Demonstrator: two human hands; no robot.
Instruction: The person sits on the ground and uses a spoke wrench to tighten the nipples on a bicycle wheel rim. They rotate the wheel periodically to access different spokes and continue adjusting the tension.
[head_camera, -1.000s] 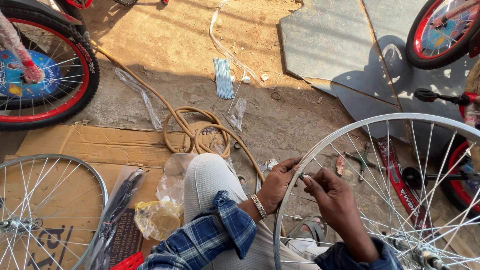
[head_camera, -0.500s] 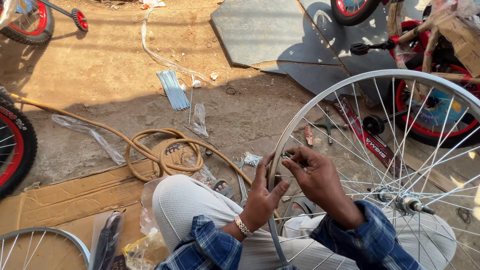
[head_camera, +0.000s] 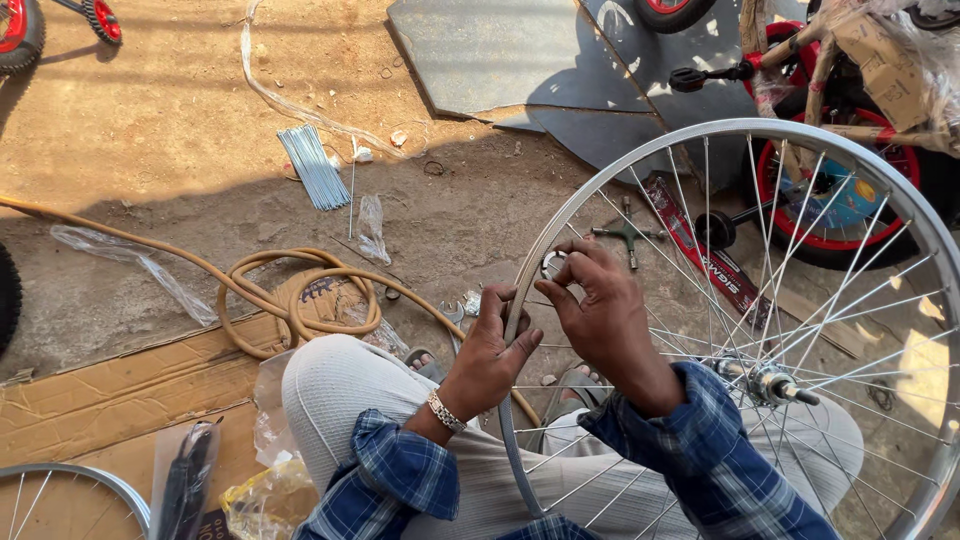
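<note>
Standing upright across the lap, the wheel is gripped at its left rim by the left hand, fingers clamped on it. A small tool is pinched against the rim by the right hand. A hose lies coiled to the left.

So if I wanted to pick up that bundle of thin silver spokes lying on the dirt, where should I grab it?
Probably around the middle of the bundle of thin silver spokes, coming straight down from above. The rods lie flat and side by side on the bare sandy ground, so a middle grip would likely keep both ends level, and closing your fingers across them should keep loose ones from sliding out.
</note>
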